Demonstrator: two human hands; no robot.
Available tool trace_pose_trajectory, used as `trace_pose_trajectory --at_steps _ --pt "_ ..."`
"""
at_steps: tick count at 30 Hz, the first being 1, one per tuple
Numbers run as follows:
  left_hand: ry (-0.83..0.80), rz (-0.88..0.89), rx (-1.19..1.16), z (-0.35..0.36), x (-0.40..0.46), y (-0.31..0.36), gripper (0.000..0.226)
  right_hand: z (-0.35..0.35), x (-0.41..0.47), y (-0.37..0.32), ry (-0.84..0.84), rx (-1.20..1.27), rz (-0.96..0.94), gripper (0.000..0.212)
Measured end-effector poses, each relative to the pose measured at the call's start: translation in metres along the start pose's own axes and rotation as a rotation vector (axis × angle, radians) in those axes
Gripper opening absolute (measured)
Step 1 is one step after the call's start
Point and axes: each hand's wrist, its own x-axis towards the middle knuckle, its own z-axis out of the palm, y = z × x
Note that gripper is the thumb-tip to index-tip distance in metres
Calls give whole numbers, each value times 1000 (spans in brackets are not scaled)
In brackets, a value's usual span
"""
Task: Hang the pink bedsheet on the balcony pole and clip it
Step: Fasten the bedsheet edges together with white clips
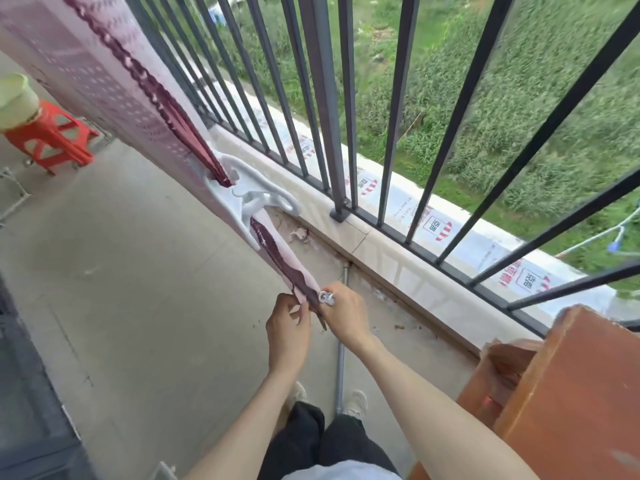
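The pink bedsheet (86, 81) with a dark maroon zigzag edge hangs over a pole that runs from upper left down toward me. A large white clip (252, 195) grips the sheet on the pole near its middle. At the near end, my left hand (289, 330) pinches the sheet's edge. My right hand (343, 313) closes around the pole end, where a small silver ring fitting (326, 297) shows beside my thumb. The pole itself is hidden under the fabric.
Dark metal balcony railing (325, 98) runs along the right, above a low ledge (398, 261). An orange plastic stool (52, 140) stands at far left. A brown wooden cabinet (571, 393) sits at lower right. A thin metal pipe (341, 362) lies on the concrete floor.
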Motion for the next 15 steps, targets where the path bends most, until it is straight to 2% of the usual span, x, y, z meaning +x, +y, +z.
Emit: trace_pose_trajectory --at_steps 4,9,15 --pt "-17 3 -19 4 -5 0 7 -13 2 19 14 248 101 9" --pt "-20 5 12 9 -1 3 9 -7 -3 22 -86 354 98 10" --pt "-52 -26 -17 9 -2 2 5 3 -11 21 -145 451 78 32"
